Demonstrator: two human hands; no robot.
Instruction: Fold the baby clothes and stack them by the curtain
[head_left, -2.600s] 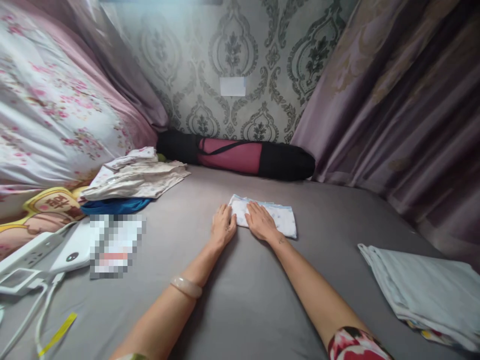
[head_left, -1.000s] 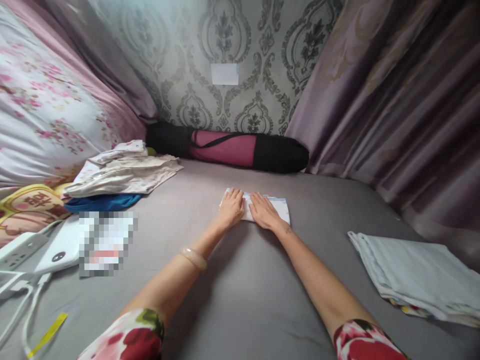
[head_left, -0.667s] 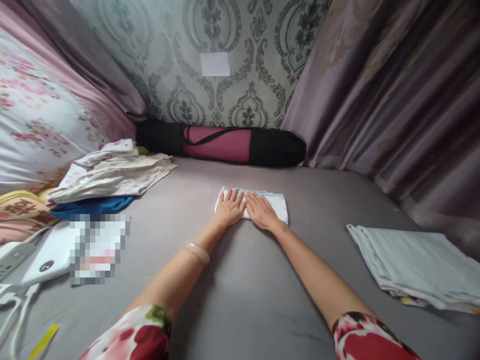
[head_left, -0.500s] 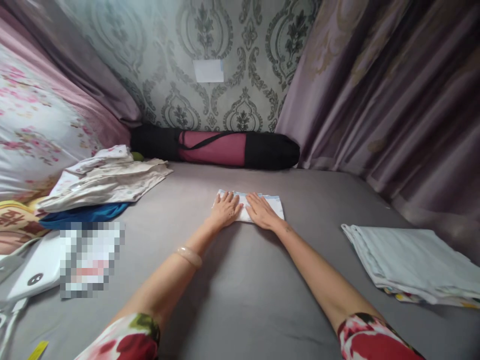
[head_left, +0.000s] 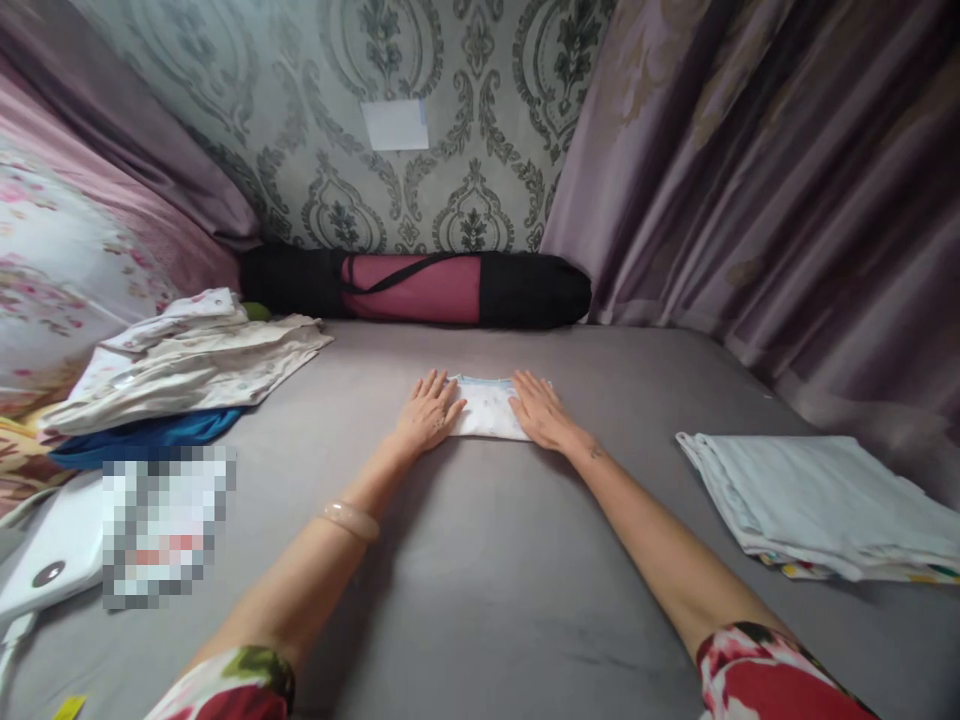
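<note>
The cloth (head_left: 489, 410) lies flat on the gray sheet (head_left: 480, 580), near the middle of the view, folded into a low oblong with its long side running left to right. It is white with small faint marks and a pale blue band along its far edge; the near edge is a smooth fold. The hands cover much of its two ends. The left hand (head_left: 430, 412) rests palm down at the left end, fingers straight and a little spread, and the right hand (head_left: 541, 410) lies likewise at the right end; both are laid flat, pressing on the cloth with no fingers closed around it. A pale bangle (head_left: 350, 521) circles the left forearm. Beyond the cloth, well apart from it, a black and maroon bag (head_left: 411, 288) lies along the foot of the patterned wall (head_left: 476, 130), which carries a white paper (head_left: 395, 125). To the right, a folded pale stack (head_left: 817, 495) sits near the curtain (head_left: 720, 200). To the left are rumpled clothes (head_left: 225, 365) over a blue cloth (head_left: 157, 437), then a pixelated item (head_left: 169, 530) beside a white device (head_left: 60, 540) with a cable (head_left: 13, 645).
</note>
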